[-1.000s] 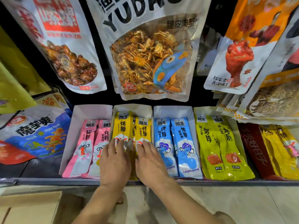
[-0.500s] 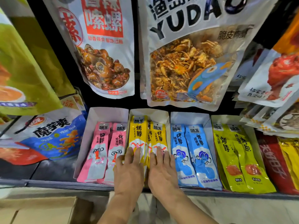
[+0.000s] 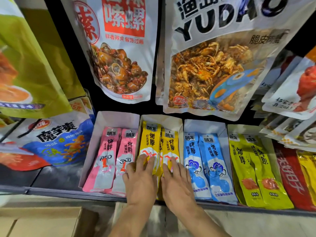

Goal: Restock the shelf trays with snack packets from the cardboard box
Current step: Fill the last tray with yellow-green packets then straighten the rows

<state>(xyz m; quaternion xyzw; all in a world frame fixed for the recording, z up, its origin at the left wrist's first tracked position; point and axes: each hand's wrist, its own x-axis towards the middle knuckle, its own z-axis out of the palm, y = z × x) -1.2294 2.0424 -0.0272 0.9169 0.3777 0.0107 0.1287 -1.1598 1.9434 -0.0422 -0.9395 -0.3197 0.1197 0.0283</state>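
Left grip [image 3: 141, 182] and right grip [image 3: 177, 183], released and flat, are pressing yellow packets [image 3: 151, 139] into the tray [image 3: 160, 118] beneath; flanking trays [image 3: 118, 115] are looking stocked, restocking seemingly nearly done.

Left hand [image 3: 140, 183]: bare, its back in view, knuckle creases plain. Right hand [image 3: 177, 184]: bare, same condition, tendon lines faintly marked. Left forearm [image 3: 126, 223]: uncovered from the wrist to the lower frame edge. Right forearm [image 3: 205, 224]: uncovered over the same stretch. Fingernail detail is too small to report.
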